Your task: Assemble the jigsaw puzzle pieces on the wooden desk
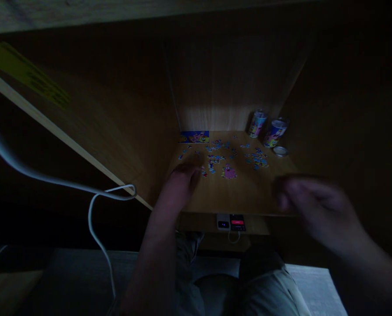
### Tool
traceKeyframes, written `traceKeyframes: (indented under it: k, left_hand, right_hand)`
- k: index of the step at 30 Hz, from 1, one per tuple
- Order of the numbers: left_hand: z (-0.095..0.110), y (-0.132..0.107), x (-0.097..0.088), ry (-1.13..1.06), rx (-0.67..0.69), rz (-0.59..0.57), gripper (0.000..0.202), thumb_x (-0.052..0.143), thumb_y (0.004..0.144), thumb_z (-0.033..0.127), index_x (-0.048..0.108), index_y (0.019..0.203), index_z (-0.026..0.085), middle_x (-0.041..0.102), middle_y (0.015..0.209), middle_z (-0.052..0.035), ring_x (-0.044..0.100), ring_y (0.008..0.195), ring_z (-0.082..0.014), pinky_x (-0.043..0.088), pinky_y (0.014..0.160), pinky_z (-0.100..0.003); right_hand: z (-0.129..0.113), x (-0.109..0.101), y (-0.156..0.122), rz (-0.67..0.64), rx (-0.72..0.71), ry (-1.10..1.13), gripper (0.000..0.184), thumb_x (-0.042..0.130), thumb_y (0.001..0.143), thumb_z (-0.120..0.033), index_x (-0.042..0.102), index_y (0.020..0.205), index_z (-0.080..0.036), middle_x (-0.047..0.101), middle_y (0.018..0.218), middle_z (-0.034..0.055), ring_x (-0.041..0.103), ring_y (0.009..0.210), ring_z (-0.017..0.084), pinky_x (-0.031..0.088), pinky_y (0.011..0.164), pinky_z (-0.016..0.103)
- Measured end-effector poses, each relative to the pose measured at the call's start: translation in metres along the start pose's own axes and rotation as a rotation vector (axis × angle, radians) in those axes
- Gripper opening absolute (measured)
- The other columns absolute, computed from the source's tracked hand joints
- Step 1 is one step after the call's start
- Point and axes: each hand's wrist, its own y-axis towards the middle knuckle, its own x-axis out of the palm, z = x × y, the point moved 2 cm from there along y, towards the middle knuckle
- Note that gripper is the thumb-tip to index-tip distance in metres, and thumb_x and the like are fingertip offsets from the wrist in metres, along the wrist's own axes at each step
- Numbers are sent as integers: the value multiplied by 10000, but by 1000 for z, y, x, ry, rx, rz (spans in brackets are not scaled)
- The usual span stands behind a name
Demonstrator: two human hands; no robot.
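Head view: bright scattered puzzle pieces point(215, 159) — left hand point(183, 177) flat, released; right hand point(306, 197) blurred, grip unclear.

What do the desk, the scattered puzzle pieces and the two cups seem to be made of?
Desk: likely wood or wood-look laminate, matte, with visible grain. Puzzle pieces: probably printed cardboard, flat, with bright colours. Cups: possibly printed card or plastic tubes with pale rims; too dim to settle. The left hand rests beside the pieces.
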Motion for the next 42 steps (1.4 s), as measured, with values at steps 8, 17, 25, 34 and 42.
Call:
traceKeyframes:
  k: [8,17,25,34,42]
  left_hand:
    - [-29,9,24,161,201,28,487,604,1014,17,741,1447,192,693,1551,-114,624,1450,-310,504,1270,-533]
    - [-35,13,22,149,133,128,175,656,1048,145,803,1114,214,804,1206,-87,729,1167,-300,602,1112,-512]
    - [8,4,30,145,231,86,204,586,1114,164,767,1202,200,798,1260,-106,727,1193,-303,591,1105,-525]
    - [62,0,69,86,295,-79,401,619,1137,253,648,1531,185,627,1652,-114,602,1497,-314,456,1295,-544]
    - [62,-2,68,82,293,-74,337,607,1146,276,693,1466,214,666,1610,-106,637,1452,-305,465,1259,-532]
  right_hand:
    - [93,55,113,44,-74,-457,578,433,1126,-603,681,746,-245,727,726,72,656,669,227,447,656,346]
    - [138,34,111,392,182,-602,662,273,1178,-556,790,1020,-174,792,880,167,731,773,295,463,683,359]
    - [153,33,123,231,411,-762,531,379,1173,-429,750,1407,-130,827,1076,247,794,917,347,553,781,394]
    - [153,23,159,4,308,-866,343,566,1107,-304,829,1271,-158,843,1121,221,804,967,349,562,814,388]
    - [168,53,157,-284,-155,-393,224,678,1068,-225,854,1204,-207,858,1192,100,792,1089,243,564,977,334]
